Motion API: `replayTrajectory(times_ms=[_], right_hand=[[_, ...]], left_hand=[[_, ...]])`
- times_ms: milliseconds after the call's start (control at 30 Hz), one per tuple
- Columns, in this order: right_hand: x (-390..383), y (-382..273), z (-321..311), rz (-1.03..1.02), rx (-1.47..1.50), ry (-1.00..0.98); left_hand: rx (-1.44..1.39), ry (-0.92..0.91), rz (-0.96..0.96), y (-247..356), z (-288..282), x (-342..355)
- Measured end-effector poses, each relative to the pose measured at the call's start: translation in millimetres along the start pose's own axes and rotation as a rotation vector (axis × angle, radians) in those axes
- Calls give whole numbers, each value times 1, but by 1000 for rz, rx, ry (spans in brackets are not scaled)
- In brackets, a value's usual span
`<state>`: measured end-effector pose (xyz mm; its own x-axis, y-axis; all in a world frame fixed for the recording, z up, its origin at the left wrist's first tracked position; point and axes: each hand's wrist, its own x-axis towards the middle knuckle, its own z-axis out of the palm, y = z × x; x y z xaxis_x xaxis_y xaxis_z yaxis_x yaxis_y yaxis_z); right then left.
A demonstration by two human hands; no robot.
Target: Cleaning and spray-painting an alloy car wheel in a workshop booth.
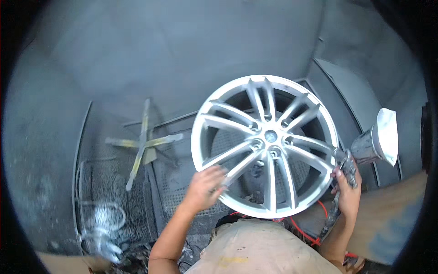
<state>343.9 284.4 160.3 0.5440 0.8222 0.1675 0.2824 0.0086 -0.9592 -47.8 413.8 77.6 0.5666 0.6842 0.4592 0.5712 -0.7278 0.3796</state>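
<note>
A silver alloy wheel (270,135) with paired spokes and a round centre hole faces up in front of me. My left hand (206,187) is closed at the lower left of its rim, fingers curled and slightly blurred by motion. At the right side of the rim, my right hand (349,192) grips a dark, paint-crusted spray gun (345,166). The gun's cup (366,145), grey with a white cover, sticks out to the right. Whether the right fingers also touch the rim, I cannot tell. What supports the wheel underneath is hidden.
To the left stands a cross-shaped stand (145,144) with yellowish tape on its arms. Grey, paint-dusted walls (196,50) surround the space. Below the wheel lies a perforated floor panel (182,198). A red hose (303,232) loops near my right forearm. A bent metal frame (123,214) sits lower left.
</note>
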Motion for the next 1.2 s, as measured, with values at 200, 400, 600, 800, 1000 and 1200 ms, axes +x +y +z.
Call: replayTrajectory(times_ms=[200, 400, 600, 800, 1000, 1200], right_hand=[[-13, 149, -121, 123, 134, 508], [7, 228, -188, 165, 195, 712], [17, 235, -161, 288, 23, 786], [20, 227, -159, 285, 171, 736], [25, 235, -164, 304, 243, 680], [94, 255, -233, 187, 205, 502]], left_hand=[[193, -51, 28, 3, 68, 102], [236, -50, 101, 12, 108, 190], [75, 54, 48, -38, 98, 188], [273, 30, -29, -14, 119, 172], [379, -77, -133, 26, 128, 167], [381, 31, -292, 105, 167, 126]])
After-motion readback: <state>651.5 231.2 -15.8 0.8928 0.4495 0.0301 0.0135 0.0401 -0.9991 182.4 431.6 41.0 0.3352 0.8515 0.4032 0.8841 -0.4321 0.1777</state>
